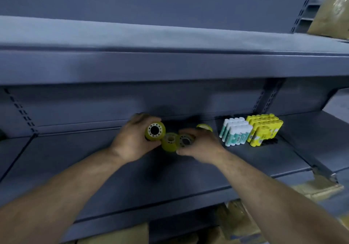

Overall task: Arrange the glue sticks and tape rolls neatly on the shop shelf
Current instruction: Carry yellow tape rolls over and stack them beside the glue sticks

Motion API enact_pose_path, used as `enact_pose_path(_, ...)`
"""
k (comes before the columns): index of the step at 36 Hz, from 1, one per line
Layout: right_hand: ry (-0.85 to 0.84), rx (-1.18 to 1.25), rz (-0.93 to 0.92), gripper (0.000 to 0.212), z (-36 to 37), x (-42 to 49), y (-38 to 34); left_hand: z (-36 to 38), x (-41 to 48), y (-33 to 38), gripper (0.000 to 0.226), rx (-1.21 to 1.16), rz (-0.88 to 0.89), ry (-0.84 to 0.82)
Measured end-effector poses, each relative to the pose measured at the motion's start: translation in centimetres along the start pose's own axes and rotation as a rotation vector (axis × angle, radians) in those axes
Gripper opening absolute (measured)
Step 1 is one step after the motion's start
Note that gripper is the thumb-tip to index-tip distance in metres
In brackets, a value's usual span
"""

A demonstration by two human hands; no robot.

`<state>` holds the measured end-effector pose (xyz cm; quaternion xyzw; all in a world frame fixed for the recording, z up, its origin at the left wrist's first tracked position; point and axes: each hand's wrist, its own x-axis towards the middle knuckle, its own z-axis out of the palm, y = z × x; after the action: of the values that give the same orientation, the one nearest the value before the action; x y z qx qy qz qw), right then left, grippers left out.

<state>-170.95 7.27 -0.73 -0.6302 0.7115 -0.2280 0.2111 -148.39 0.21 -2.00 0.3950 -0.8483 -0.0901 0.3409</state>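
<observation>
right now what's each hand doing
left hand: grips the leftmost tape roll
right hand: grips the grey-cored tape roll

The shelf [170, 177] is showing smooth painted metal in a matt blue-grey, catching only a dull sheen along its front edge. The slotted upright [264, 100] behind it is looking like the same matt painted metal. The tape rolls [155, 131] are gleaming as glossy, translucent yellowish film wound on pale matt cores. The white glue sticks [237, 134] are showing smooth plastic with a soft shine, and the yellow glue sticks [264, 129] are glinting under clear glossy wrap. The bag [334, 11] at upper right is shining like crinkled brownish film. The boxes [239, 223] below are looking like matt brown cardboard.
</observation>
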Motion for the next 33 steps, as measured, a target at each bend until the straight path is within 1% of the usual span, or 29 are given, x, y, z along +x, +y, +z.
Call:
enact_pose_path(2,-0.032,0.039,-0.03,0.072,0.0,0.8,0.8,0.5,0.0,0.4,0.065,-0.012,-0.027,0.024)
enact_pose_path(5,-0.059,-0.012,-0.07,0.074,-0.4,1.7,1.0,0.8,-0.1,1.2,0.064,0.019,-0.07,0.02)
enact_pose_path(6,-0.053,-0.054,-0.091,0.068,-0.5,2.2,0.9,0.8,-0.1,1.4,0.064,0.032,-0.095,0.019)
enact_pose_path(8,-0.045,-0.129,-0.131,0.046,-0.6,3.3,0.6,0.9,-0.3,1.7,0.066,0.037,-0.165,0.029)
enact_pose_path(9,-0.051,-0.143,-0.139,0.042,-0.4,3.8,0.5,0.8,-0.4,1.9,0.067,0.03,-0.207,0.036)
enact_pose_path(10,-0.061,-0.152,-0.145,0.045,-0.2,4.3,0.4,0.7,-0.5,2.0,0.067,0.02,-0.248,0.04)
enact_pose_path(13,-0.088,-0.201,-0.185,0.063,0.4,5.2,0.0,0.1,-0.5,2.2,0.064,0.0,-0.348,0.021)
enact_pose_path(17,-0.117,-0.172,-0.184,0.074,1.0,6.2,-0.5,-1.0,0.3,2.2,0.06,-0.058,-0.469,0.01)
enact_pose_path(19,-0.128,-0.174,-0.184,0.075,1.3,6.6,-0.8,-1.4,0.5,2.0,0.058,-0.091,-0.518,0.03)
enact_pose_path(25,-0.2,-0.241,-0.207,0.049,1.6,7.4,-1.5,-2.0,0.4,1.2,0.055,-0.137,-0.551,0.048)
enact_pose_path(27,-0.216,-0.256,-0.213,0.048,1.6,7.6,-1.5,-2.0,0.3,1.0,0.055,-0.122,-0.55,0.03)
enact_pose_path(30,-0.218,-0.274,-0.22,0.055,1.6,7.6,-1.5,-2.1,0.2,0.7,0.056,-0.118,-0.557,0.016)
enact_pose_path(33,-0.221,-0.3,-0.232,0.053,1.7,7.6,-1.6,-2.2,0.2,0.6,0.056,-0.108,-0.552,0.009)
